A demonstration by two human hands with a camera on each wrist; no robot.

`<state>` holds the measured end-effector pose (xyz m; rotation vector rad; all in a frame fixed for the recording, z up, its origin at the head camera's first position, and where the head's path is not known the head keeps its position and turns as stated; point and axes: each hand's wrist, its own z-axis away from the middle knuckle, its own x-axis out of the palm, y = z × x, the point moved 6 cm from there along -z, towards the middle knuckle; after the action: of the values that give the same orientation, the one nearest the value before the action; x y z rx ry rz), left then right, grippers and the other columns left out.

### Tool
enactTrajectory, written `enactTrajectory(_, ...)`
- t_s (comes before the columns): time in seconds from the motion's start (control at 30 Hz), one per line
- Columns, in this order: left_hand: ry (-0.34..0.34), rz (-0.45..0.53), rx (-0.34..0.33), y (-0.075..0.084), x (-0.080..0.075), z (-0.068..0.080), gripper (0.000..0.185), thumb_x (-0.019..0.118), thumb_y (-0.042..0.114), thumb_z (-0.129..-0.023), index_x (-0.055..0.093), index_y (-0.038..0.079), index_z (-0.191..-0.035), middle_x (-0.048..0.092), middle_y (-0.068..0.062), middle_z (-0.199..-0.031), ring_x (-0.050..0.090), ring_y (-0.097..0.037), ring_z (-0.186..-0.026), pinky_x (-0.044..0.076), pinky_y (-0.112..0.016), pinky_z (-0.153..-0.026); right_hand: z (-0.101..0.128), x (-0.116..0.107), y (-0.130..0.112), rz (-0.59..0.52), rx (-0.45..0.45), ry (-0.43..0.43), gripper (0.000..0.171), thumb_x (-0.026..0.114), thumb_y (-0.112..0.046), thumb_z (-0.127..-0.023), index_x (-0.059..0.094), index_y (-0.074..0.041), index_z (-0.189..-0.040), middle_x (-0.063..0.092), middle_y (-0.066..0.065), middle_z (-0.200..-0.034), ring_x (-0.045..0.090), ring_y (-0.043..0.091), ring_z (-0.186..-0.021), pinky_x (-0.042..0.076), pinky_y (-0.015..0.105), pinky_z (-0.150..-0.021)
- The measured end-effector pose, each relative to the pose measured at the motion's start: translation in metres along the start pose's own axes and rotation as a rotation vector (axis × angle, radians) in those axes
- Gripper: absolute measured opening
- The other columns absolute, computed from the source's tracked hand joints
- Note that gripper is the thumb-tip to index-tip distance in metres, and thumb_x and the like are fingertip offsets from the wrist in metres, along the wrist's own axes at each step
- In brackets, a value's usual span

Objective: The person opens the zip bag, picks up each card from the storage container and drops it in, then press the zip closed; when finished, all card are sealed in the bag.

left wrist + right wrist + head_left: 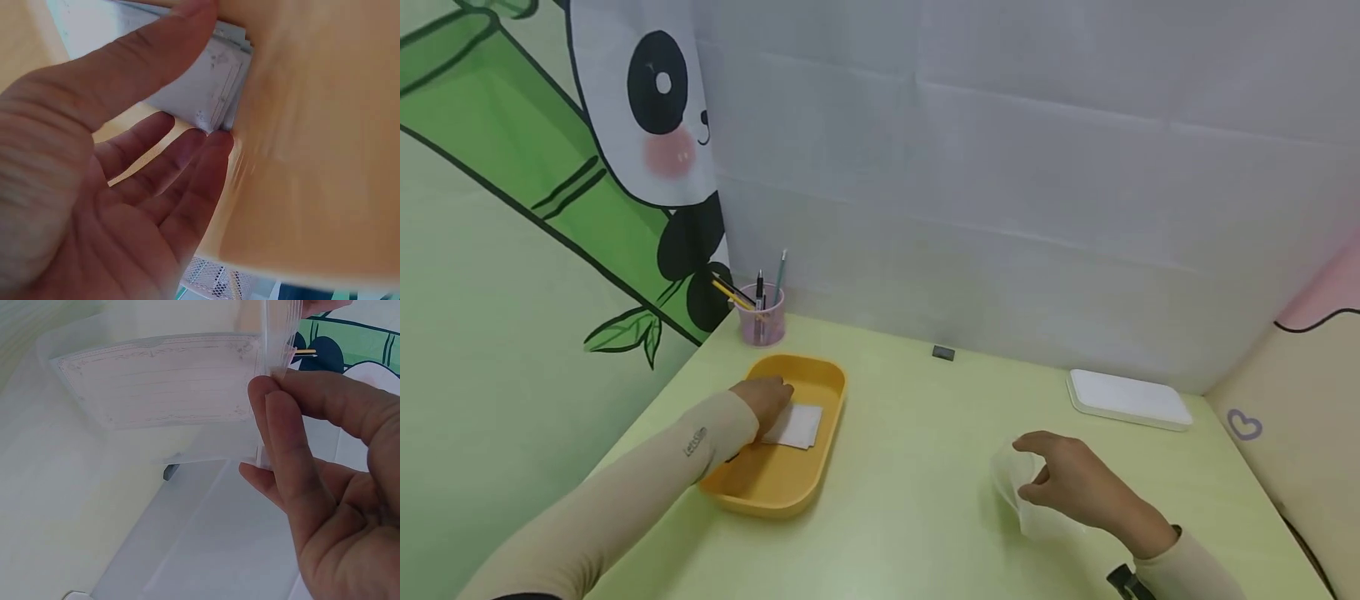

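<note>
- Where my left hand [767, 398] reaches into the yellow tray [790, 483], the head view hides the fingertips behind the back of the hand, so I read them from the left wrist view instead.
- From the left wrist view, my fingers [194, 162] lie straight and relaxed, the tips touching the corner of the white cards [206, 94]; the thumb lies along the stack's upper edge. I cannot tell whether anything is pinched, so I call the hand open and touching.
- Much of that wrist picture is blurred: the tray wall at 3 o'clock is a smooth orange smear, and the stack is cut off at the top edge.
- The cards lie flat in the tray [797, 425], thin, rectangular, matte white, with a faint printed border.
- My right hand [1067, 483] sits at about 4 o'clock on the pale green table [917, 467], gripping a clear plastic sleeve [1018, 492] between thumb and fingers; in the head view the sleeve is nearly invisible against the table.
- The right wrist view shows the sleeve [169, 381] better: glossy, see-through, with a lined card shape inside it and a ribbed strip at the pinched edge.
- At 11 o'clock stands a pink mesh pen cup [763, 317] with pens.
- At 1 o'clock lies a flat white lid [1127, 398] with rounded corners; a small grey object [943, 353] at 12 o'clock is too small to make out.
</note>
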<state>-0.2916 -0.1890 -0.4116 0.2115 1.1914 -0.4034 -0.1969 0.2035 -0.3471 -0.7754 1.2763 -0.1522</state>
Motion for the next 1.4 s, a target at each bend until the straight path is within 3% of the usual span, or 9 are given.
enactTrajectory(0.17,0.019,0.006,-0.001,0.001,-0.001,0.003,0.044,0.086,-0.006,-0.069,0.06,-0.001,-0.104,0.06,-0.017,-0.097,0.06,-0.028,-0.085,0.053,-0.048,-0.085,0.001,0.0,0.0,0.013,-0.019,0.016,0.054,0.078,-0.001,-0.077,0.059,0.009,-0.127,0.056,0.028,-0.134,0.066,0.003,-0.071,0.052,0.026,-0.061)
enactTrajectory(0.37,0.085,-0.044,-0.008,0.003,-0.001,0.009,0.022,0.076,0.005,-0.082,0.058,0.0,-0.095,0.058,-0.014,-0.088,0.058,-0.026,-0.077,0.055,-0.047,-0.075,0.002,0.001,0.0,0.013,-0.057,0.022,0.053,0.076,0.0,-0.077,0.059,0.01,-0.126,0.059,0.026,-0.13,0.065,0.002,-0.071,0.052,0.026,-0.061)
enactTrajectory(0.57,0.065,-0.005,-0.044,-0.001,-0.007,0.015,0.04,0.082,0.007,-0.075,0.057,0.0,-0.105,0.056,-0.013,-0.096,0.054,-0.025,-0.077,0.054,-0.046,-0.078,0.002,0.004,0.0,0.018,-0.071,0.013,0.053,0.078,0.0,-0.076,0.059,0.01,-0.125,0.06,0.026,-0.128,0.065,0.002,-0.07,0.052,0.025,-0.06)
enactTrajectory(0.67,0.025,0.065,-0.095,-0.008,-0.013,0.018,0.041,0.084,0.007,-0.071,0.057,0.003,-0.101,0.054,-0.011,-0.094,0.053,-0.026,-0.076,0.052,-0.043,-0.074,0.001,0.002,-0.002,0.025,-0.074,0.021,0.054,0.08,-0.001,-0.076,0.059,0.01,-0.125,0.06,0.025,-0.128,0.065,0.002,-0.069,0.052,0.025,-0.06)
enactTrajectory(0.8,0.005,0.192,-0.128,-0.023,-0.02,0.022,0.036,0.081,0.011,-0.073,0.057,0.004,-0.099,0.048,-0.012,-0.097,0.053,-0.026,-0.075,0.048,-0.039,-0.069,0.0,0.001,-0.004,0.026,-0.073,0.022,0.056,0.08,0.0,-0.076,0.059,0.011,-0.126,0.059,0.026,-0.129,0.065,0.001,-0.069,0.052,0.025,-0.06)
enactTrajectory(0.97,0.04,0.294,-0.062,-0.034,-0.025,0.028,0.045,0.082,0.014,-0.072,0.061,0.0,-0.109,0.049,-0.013,-0.104,0.052,-0.025,-0.082,0.051,-0.04,-0.079,0.002,0.001,-0.006,0.019,-0.061,0.018,0.055,0.08,-0.001,-0.077,0.058,0.011,-0.127,0.058,0.027,-0.13,0.065,0.002,-0.07,0.052,0.025,-0.06)
enactTrajectory(1.13,0.073,0.326,0.0,-0.029,-0.021,0.03,0.047,0.084,0.013,-0.07,0.064,-0.002,-0.109,0.05,-0.008,-0.099,0.051,-0.022,-0.083,0.05,-0.038,-0.082,0.004,0.002,-0.007,0.009,-0.059,0.015,0.055,0.08,-0.001,-0.077,0.058,0.011,-0.127,0.058,0.028,-0.13,0.066,0.003,-0.07,0.052,0.025,-0.06)
enactTrajectory(1.4,0.073,0.287,-0.006,-0.027,-0.015,0.03,0.045,0.085,0.016,-0.072,0.063,-0.001,-0.107,0.05,-0.007,-0.098,0.051,-0.021,-0.082,0.05,-0.038,-0.08,0.006,0.003,-0.01,0.006,-0.049,0.017,0.055,0.078,0.001,-0.078,0.058,0.011,-0.128,0.057,0.028,-0.131,0.066,0.003,-0.071,0.052,0.026,-0.061)
